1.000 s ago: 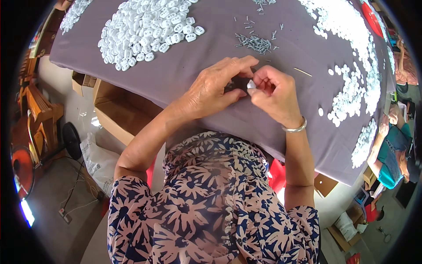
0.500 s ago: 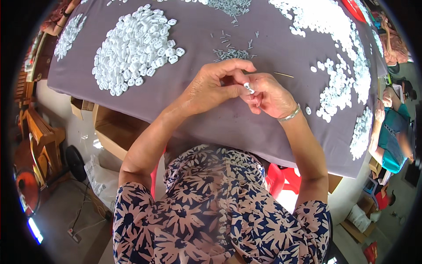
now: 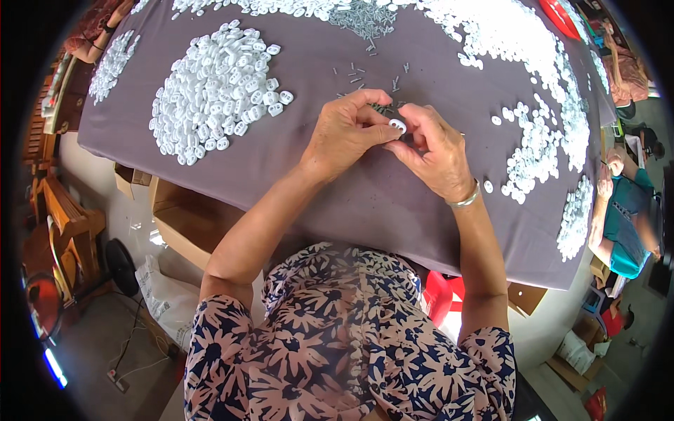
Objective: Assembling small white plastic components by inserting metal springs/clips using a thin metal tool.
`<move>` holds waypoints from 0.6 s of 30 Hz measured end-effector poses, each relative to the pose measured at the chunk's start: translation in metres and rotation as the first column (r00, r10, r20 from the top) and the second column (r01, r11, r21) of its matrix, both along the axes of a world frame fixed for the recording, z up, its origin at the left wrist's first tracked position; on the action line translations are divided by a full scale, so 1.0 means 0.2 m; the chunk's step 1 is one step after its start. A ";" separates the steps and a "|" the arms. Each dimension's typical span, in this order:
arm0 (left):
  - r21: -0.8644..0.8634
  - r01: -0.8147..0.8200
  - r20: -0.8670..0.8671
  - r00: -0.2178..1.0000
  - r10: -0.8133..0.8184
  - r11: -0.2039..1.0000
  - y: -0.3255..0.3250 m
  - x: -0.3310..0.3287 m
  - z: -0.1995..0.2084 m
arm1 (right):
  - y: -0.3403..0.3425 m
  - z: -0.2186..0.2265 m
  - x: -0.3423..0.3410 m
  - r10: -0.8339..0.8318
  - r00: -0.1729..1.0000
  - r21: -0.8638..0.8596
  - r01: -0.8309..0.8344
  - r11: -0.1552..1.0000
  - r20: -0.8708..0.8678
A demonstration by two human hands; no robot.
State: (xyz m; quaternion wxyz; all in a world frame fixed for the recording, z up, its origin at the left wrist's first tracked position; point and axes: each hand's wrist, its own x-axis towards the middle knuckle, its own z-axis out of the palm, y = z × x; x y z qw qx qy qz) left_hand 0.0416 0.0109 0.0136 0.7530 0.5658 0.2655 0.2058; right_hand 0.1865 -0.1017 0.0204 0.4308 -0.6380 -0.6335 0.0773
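Observation:
My left hand pinches a small white plastic piece with two dark holes between thumb and fingers. My right hand, with a bracelet at its wrist, closes round the same piece from the other side, index finger above and thumb below; its other fingers are mostly hidden. Both hands are above the purple-grey tablecloth. Just beyond them lie small grey pins, partly covered by the fingers. A large pile of white two-hole pieces lies to the left.
Small white pieces spread along the right and far sides. More grey pins are heaped at the far middle. A cardboard box stands below the table's left edge. Another person in a teal top is at the right; a person's arm shows far left.
The white piece has moved slightly up and turned so its holes show. My right hand has rotated from palm-up to knuckles-up, now covering most of the thin brass-coloured rod on the cloth.

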 end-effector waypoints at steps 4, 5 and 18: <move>0.028 0.002 0.018 1.000 -0.002 1.000 0.01 0.02 -0.03 | 0.02 -0.06 0.01 -0.028 0.982 0.093 0.011 0.996 0.185; 0.021 0.008 0.028 1.000 -0.009 1.000 0.01 0.02 -0.04 | 0.02 -0.06 0.01 -0.036 0.980 0.090 0.018 0.996 0.198; -0.124 0.143 0.053 0.989 -0.137 0.982 0.04 0.01 -0.01 | 0.02 -0.05 0.00 -0.005 0.997 0.094 -0.003 0.996 0.080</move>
